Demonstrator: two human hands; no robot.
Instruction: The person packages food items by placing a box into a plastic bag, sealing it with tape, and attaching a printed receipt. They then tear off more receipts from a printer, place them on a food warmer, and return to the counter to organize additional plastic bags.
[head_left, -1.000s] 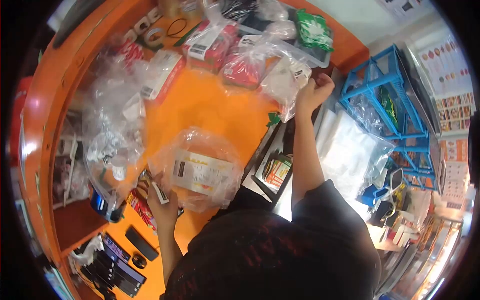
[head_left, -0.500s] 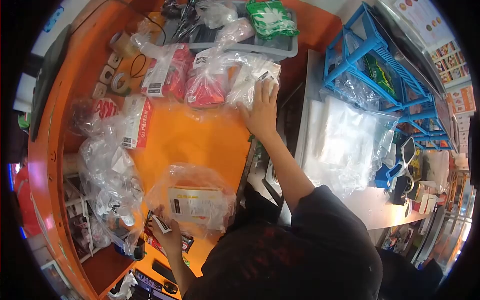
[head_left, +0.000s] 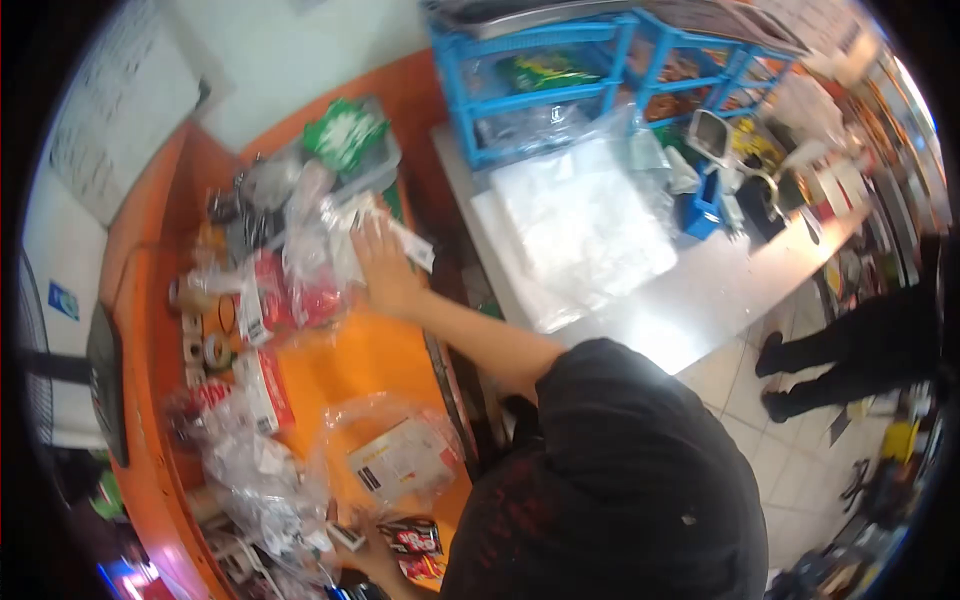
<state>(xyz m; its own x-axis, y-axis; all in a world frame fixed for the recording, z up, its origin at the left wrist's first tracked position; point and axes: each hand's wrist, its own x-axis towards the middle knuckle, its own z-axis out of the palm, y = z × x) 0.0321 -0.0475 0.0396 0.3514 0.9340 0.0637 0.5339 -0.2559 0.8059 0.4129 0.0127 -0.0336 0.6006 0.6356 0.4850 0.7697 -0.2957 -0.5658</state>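
Observation:
My right hand (head_left: 388,270) lies palm down, its fingers spread on a cream-coloured packet in clear plastic (head_left: 345,252) at the back of the orange table (head_left: 365,362). Low in the view, my left hand (head_left: 374,550) pinches a small white label (head_left: 347,537). Just beyond it a flat printed box (head_left: 408,462) lies inside a clear plastic bag (head_left: 345,415). Dark and red sachets (head_left: 412,537) are beside the left hand. Red packets in clear bags (head_left: 265,290) stand left of my right hand.
A grey bin (head_left: 378,165) holds bags and a green packet. Crumpled clear plastic (head_left: 265,490) piles up at the left. Clear plastic bags (head_left: 585,220) cover part of the metal table (head_left: 665,325), below blue racks (head_left: 530,95). Another person's legs (head_left: 850,345) show at the right.
The view has swung to the right, bringing more of the metal table and another person's legs into sight. Both hands keep to the same places, the right on the cream packet.

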